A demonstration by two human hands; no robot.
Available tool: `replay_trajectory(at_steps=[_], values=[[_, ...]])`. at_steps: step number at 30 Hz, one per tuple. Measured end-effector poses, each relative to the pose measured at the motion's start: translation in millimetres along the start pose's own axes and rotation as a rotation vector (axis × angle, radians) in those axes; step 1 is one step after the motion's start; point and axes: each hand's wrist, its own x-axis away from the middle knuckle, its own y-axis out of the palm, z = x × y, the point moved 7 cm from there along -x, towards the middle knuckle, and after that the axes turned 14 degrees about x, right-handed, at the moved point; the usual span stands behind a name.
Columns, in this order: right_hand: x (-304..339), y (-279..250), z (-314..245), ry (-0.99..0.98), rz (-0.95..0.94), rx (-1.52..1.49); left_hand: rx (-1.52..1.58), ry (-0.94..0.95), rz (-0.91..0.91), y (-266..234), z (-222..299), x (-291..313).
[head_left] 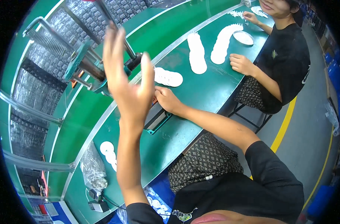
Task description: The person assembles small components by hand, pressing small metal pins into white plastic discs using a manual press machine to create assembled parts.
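My left hand (129, 87) is raised in front of a bench press (90, 67) with a green body and steel rods. Its fingers point up, slightly blurred, and the thumb stands apart; I see nothing held in it. Behind it, a steel lever rod (119, 31) slants down to a black hub. My right hand (168, 100) is low at the press base (157, 118), fingers curled together beside a small orange part. Its fingertips are partly hidden by my left hand, and what they grip cannot be made out. Just beyond lies a row of overlapping white discs (170, 77).
More white discs (197, 56) lie in rows along the green table (222, 87). A few discs (108, 151) and a clear plastic bag (92, 168) lie to the left, near a black adapter (98, 205). At right, a co-worker (278, 63) sits near a round dish (243, 38).
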Motion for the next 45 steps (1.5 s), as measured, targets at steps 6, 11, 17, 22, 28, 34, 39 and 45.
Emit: replay_trajectory(at_steps=[6,11,17,22,28,34,39,45], values=[[1.9,-9.7,-34.9,-0.010,0.068,0.278,0.258,-0.099,0.074,-73.0,-51.9,178.8],[0.0,-20.8,-24.7,0.070,0.036,0.260,-0.180,-0.356,-0.073,-26.2,-52.0,173.1],[4.6,-14.5,-29.2,0.091,0.009,0.192,-0.134,-0.501,-0.122,-16.7,-76.0,169.6],[0.5,-14.0,-30.5,0.108,0.010,0.195,-0.083,-0.569,-0.121,-20.1,-85.1,171.1],[1.9,-10.2,-30.6,0.067,0.005,0.216,-0.205,-0.541,-0.157,-28.1,-84.3,173.8],[3.1,-17.8,-28.0,0.058,0.032,0.215,-0.244,-0.306,-0.177,-28.8,-53.1,164.0],[2.2,-14.1,-30.5,0.097,0.030,0.227,0.349,-0.696,0.182,-71.4,-56.3,205.4],[-0.1,-28.1,-41.1,0.023,0.147,0.352,0.278,-1.045,0.400,-67.6,-65.9,244.3]])
